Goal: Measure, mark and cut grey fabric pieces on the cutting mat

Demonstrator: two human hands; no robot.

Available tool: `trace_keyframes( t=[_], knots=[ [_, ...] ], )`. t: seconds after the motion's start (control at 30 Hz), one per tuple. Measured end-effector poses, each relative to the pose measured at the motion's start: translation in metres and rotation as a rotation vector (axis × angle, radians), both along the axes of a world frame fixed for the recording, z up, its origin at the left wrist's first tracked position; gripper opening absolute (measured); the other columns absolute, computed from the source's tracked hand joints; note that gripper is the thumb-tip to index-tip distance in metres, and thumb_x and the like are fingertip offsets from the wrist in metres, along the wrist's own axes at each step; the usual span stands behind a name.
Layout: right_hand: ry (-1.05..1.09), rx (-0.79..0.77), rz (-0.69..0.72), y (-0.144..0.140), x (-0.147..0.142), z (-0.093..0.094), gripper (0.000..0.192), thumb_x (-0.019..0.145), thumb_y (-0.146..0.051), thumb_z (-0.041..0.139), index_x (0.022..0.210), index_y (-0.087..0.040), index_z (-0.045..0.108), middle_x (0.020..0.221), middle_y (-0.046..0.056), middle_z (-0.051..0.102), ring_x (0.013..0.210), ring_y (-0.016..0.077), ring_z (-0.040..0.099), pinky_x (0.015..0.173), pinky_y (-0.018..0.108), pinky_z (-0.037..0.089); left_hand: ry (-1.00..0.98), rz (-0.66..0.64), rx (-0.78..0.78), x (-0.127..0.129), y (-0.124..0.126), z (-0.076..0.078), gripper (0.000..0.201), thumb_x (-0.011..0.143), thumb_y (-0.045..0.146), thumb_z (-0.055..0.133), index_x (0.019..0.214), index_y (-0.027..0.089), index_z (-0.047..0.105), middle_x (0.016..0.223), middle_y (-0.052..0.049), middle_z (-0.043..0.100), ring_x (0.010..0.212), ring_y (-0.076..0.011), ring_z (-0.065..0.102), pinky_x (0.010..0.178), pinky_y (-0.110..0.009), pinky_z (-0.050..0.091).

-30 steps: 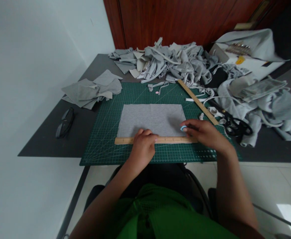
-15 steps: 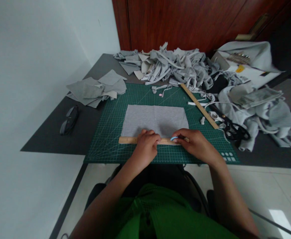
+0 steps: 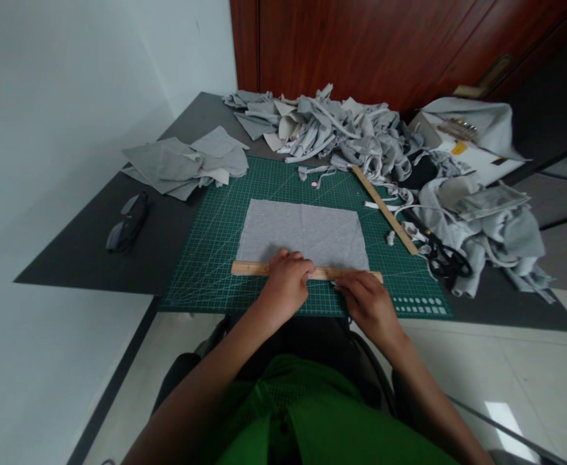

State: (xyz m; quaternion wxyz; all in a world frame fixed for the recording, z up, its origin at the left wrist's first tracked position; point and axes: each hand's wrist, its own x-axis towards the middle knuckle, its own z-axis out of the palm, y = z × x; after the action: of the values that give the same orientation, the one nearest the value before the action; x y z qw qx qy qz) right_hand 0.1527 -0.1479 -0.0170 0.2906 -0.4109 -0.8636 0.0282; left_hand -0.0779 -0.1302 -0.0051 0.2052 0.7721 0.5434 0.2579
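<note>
A grey fabric rectangle (image 3: 303, 232) lies flat on a green cutting mat (image 3: 216, 226). A wooden ruler (image 3: 249, 268) lies across the fabric's near edge. My left hand (image 3: 286, 287) presses down on the middle of this ruler with curled fingers. My right hand (image 3: 368, 307) rests on the mat just below the ruler's right part, its fingertips pinched together against the ruler's lower edge. The small blue marker it held a moment ago is hidden under the fingers.
A second wooden ruler (image 3: 385, 210) lies slanted at the mat's right. Black scissors (image 3: 445, 258) sit beyond it among grey cloth. A pile of fabric scraps (image 3: 332, 129) fills the back, cut pieces (image 3: 186, 161) lie at the left, and glasses (image 3: 126, 223) are near the left edge.
My right hand slid left along the ruler and then dropped just below its lower edge, and the blue marker went out of sight. My left hand stayed on the ruler.
</note>
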Motion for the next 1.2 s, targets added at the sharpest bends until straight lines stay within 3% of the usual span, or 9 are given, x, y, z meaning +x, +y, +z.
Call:
trace_keyframes(
  t=[0.4, 0.6, 0.7, 0.8, 0.87, 0.93, 1.03, 1.13, 1.2],
  knots=[
    [-0.228, 0.026, -0.09, -0.01, -0.009, 0.014, 0.036, 0.097, -0.004, 0.049, 0.108, -0.025, 0.076, 0.102, 0.012, 0.075, 0.097, 0.0319, 0.067, 0.088, 0.049, 0.052, -0.039, -0.022, 0.015, -0.001, 0.001, -0.002, 0.031, 0.087, -0.003, 0.05, 0.074, 0.02, 0.065, 0.081, -0.003, 0.062, 0.084, -0.0219, 0.053, 0.085, -0.039, 0.039],
    [-0.293, 0.027, -0.174, -0.014, 0.01, 0.017, 0.037, 0.092, 0.0, 0.048, 0.105, -0.023, 0.073, 0.105, 0.014, 0.075, 0.097, 0.0339, 0.066, 0.085, 0.049, 0.052, -0.01, -0.037, -0.007, -0.002, 0.003, -0.001, 0.03, 0.086, -0.004, 0.052, 0.072, 0.02, 0.063, 0.079, -0.002, 0.062, 0.084, -0.0221, 0.054, 0.083, -0.038, 0.038],
    [-0.2, -0.035, -0.218, -0.012, 0.03, 0.013, 0.023, 0.096, -0.009, 0.053, 0.099, -0.024, 0.07, 0.1, 0.013, 0.075, 0.093, 0.0341, 0.068, 0.08, 0.048, 0.052, -0.011, -0.012, -0.005, -0.001, 0.002, -0.002, 0.03, 0.085, -0.004, 0.053, 0.071, 0.02, 0.063, 0.079, -0.002, 0.064, 0.087, -0.0232, 0.055, 0.082, -0.037, 0.038],
    [0.114, -0.153, -0.298, 0.0, 0.05, 0.018, 0.008, 0.1, -0.024, 0.057, 0.102, -0.026, 0.065, 0.099, 0.01, 0.077, 0.094, 0.032, 0.072, 0.083, 0.047, 0.056, -0.007, 0.015, 0.027, -0.001, 0.0, -0.002, 0.03, 0.087, -0.003, 0.053, 0.073, 0.02, 0.065, 0.081, -0.003, 0.065, 0.09, -0.0242, 0.056, 0.082, -0.038, 0.038],
    [0.36, -0.238, -0.348, 0.013, 0.059, 0.033, 0.006, 0.101, -0.033, 0.06, 0.103, -0.028, 0.062, 0.097, 0.008, 0.077, 0.09, 0.0295, 0.074, 0.082, 0.046, 0.058, 0.009, 0.018, 0.032, 0.0, -0.001, -0.001, 0.029, 0.088, -0.002, 0.054, 0.073, 0.02, 0.065, 0.082, -0.003, 0.066, 0.09, -0.0242, 0.056, 0.082, -0.038, 0.039],
    [0.651, -0.251, -0.304, 0.033, 0.064, 0.055, 0.015, 0.098, -0.035, 0.065, 0.11, -0.03, 0.059, 0.092, 0.005, 0.075, 0.075, 0.0259, 0.072, 0.076, 0.044, 0.058, 0.026, 0.019, 0.011, 0.0, -0.003, 0.002, 0.027, 0.088, -0.001, 0.055, 0.074, 0.02, 0.065, 0.083, -0.004, 0.066, 0.09, -0.0245, 0.056, 0.082, -0.038, 0.039],
    [0.871, -0.241, -0.242, 0.08, 0.069, 0.091, 0.012, 0.097, -0.037, 0.066, 0.108, -0.031, 0.064, 0.099, 0.009, 0.071, 0.082, 0.0249, 0.069, 0.078, 0.041, 0.056, 0.041, 0.035, -0.011, 0.002, -0.006, 0.005, 0.026, 0.089, -0.001, 0.056, 0.078, 0.02, 0.066, 0.085, -0.004, 0.066, 0.095, -0.0259, 0.056, 0.083, -0.038, 0.039],
    [0.889, -0.272, -0.184, 0.144, 0.073, 0.11, 0.014, 0.093, -0.041, 0.066, 0.094, -0.03, 0.057, 0.089, 0.006, 0.065, 0.074, 0.021, 0.062, 0.072, 0.038, 0.054, 0.062, 0.055, 0.018, 0.003, -0.009, 0.005, 0.024, 0.09, 0.001, 0.056, 0.08, 0.021, 0.066, 0.087, -0.004, 0.066, 0.098, -0.0272, 0.056, 0.082, -0.039, 0.039],
    [0.653, -0.249, -0.238, 0.185, 0.074, 0.107, 0.025, 0.101, -0.052, 0.045, 0.09, -0.03, 0.05, 0.082, 0.004, 0.062, 0.072, 0.0203, 0.06, 0.07, 0.037, 0.054, 0.075, 0.059, 0.029, 0.003, -0.01, 0.005, 0.025, 0.09, 0.001, 0.055, 0.079, 0.022, 0.065, 0.085, -0.004, 0.065, 0.096, -0.027, 0.056, 0.081, -0.039, 0.039]
  ],
)
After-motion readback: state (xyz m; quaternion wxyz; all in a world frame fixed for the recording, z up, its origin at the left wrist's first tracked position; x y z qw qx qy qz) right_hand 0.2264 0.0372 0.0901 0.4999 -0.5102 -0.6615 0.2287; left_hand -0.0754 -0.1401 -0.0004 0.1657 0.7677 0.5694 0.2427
